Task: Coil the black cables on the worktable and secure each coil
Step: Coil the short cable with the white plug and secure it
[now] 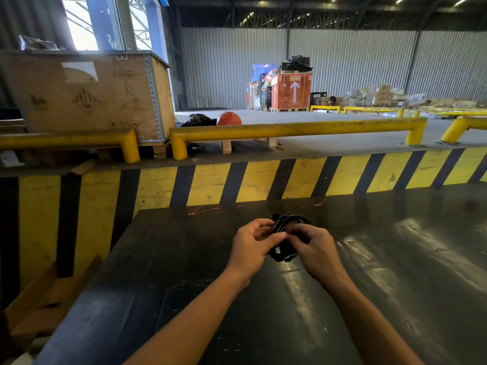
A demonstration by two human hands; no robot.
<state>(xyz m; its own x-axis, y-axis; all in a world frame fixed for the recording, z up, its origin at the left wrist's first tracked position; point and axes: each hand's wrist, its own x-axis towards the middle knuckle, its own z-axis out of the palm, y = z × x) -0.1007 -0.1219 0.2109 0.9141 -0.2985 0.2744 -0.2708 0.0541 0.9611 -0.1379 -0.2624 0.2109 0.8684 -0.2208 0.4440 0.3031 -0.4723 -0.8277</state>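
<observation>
A small coil of black cable [289, 222] is held just above the black worktable [395, 259], near its middle. My left hand [251, 246] grips the coil's left side, thumb and forefinger pinched across the loops. My right hand [313, 246] holds the right side, its fingers closed over the loops. The lower part of the coil [283, 256] shows between my palms, with a pale spot on it that I cannot identify. Most of the coil's middle is hidden by my fingers.
Thin red strings [203, 210] [320, 202] lie at the table's far edge. Behind stands a yellow-and-black striped barrier [263, 180] with yellow guard rails [290, 129]. A large wooden crate [92, 93] is at the back left. A cardboard piece [50, 299] lies left of the table.
</observation>
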